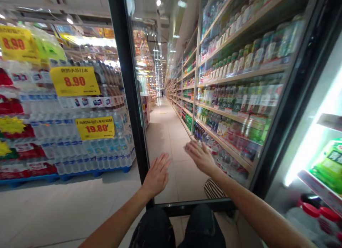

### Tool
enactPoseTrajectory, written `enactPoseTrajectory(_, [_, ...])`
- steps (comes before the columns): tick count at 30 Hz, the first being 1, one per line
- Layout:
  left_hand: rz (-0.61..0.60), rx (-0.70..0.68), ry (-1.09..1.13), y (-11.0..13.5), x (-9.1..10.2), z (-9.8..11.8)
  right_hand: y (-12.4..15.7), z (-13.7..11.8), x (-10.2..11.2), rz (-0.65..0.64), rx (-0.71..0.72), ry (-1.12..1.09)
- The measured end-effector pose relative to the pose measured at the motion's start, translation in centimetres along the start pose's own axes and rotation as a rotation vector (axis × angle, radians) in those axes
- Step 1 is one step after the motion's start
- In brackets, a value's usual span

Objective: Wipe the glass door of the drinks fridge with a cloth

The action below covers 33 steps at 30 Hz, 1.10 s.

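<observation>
My left hand (157, 175) is stretched out flat with its fingers apart, near the black frame edge of an open glass cooler door (128, 98). It holds nothing. My right hand (200, 156) is also spread flat, in front of the door's glass pane (227, 98); whether it touches the glass I cannot tell. Through and in the glass I see shelves of bottled drinks (240, 62). My dark-trousered knees (177, 228) show at the bottom, low near the floor.
Stacks of bottled water packs (88, 144) with yellow price signs (74, 80) stand on blue pallets at the left. A long tiled aisle (168, 130) runs ahead. The lit cooler interior at the right holds green packets (327, 166) and red-capped bottles (317, 208).
</observation>
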<state>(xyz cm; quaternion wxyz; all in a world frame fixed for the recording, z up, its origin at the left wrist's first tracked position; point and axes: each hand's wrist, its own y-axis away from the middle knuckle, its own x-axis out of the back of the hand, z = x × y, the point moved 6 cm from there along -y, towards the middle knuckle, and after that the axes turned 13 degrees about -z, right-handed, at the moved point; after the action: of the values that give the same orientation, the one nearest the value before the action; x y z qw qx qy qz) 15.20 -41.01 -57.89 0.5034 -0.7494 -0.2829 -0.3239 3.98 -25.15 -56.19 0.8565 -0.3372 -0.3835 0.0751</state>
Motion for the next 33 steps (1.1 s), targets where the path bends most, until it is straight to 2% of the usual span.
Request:
enactPoseTrajectory(2, [-0.014,-0.017,0.005,-1.3,-0.3,0.7,0.0,2.3,0.7,0.080,-0.250,0.033])
enactPoseTrajectory(3, [-0.020,-0.026,0.005,-1.8,-0.4,1.1,0.4,2.4,0.7,0.096,-0.310,0.038])
enactPoseTrajectory(5, [-0.029,-0.052,0.002,-2.6,-0.7,1.9,1.7,0.9,-0.1,0.057,-0.249,0.029])
enactPoseTrajectory(7, [-0.036,-0.075,-0.005,-3.1,-1.1,2.6,3.3,-1.4,-1.3,-0.026,-0.068,0.006])
enactPoseTrajectory(9, [-0.041,-0.098,-0.010,-3.5,-1.5,3.1,4.2,-1.9,-1.9,-0.046,-0.007,-0.003])
enactPoseTrajectory(11, [-0.035,-0.110,-0.008,-3.9,-1.8,3.6,3.8,-0.1,-1.3,0.011,-0.111,0.007])
enactPoseTrajectory(13, [-0.026,-0.111,-0.003,-4.4,-2.0,4.0,3.0,2.3,-0.2,0.105,-0.295,0.020])
enactPoseTrajectory(15, [-0.006,-0.111,-0.002,-4.9,-2.1,4.4,2.7,3.4,0.3,0.144,-0.404,0.017])
enactPoseTrajectory(16, [0.001,-0.116,-0.003,-5.2,-2.1,4.6,2.9,3.2,0.2,0.131,-0.395,0.010])
enactPoseTrajectory(19, [0.019,-0.146,-0.014,-5.7,-2.1,5.2,3.9,1.2,-0.7,0.040,-0.221,-0.016])
enactPoseTrajectory(21, [0.029,-0.165,-0.021,-6.2,-2.0,5.4,3.9,1.4,-0.6,0.034,-0.183,-0.016])
enactPoseTrajectory(25, [0.057,-0.169,-0.022,-7.6,-1.3,5.5,2.0,6.2,1.7,0.205,-0.419,-0.002])
enactPoseTrajectory(27, [0.072,-0.153,-0.022,-8.5,-0.9,5.3,2.0,7.4,2.1,0.244,-0.511,-0.012])
enactPoseTrajectory(29, [0.099,-0.145,-0.028,-9.3,-0.3,5.1,2.6,6.6,1.4,0.192,-0.478,-0.015])
enactPoseTrajectory(31, [0.123,-0.157,-0.042,-10.1,0.1,4.9,3.2,4.8,0.4,0.118,-0.353,-0.004])
enactPoseTrajectory(33, [0.143,-0.177,-0.061,-10.9,0.5,4.9,3.2,4.2,0.1,0.104,-0.302,0.010])
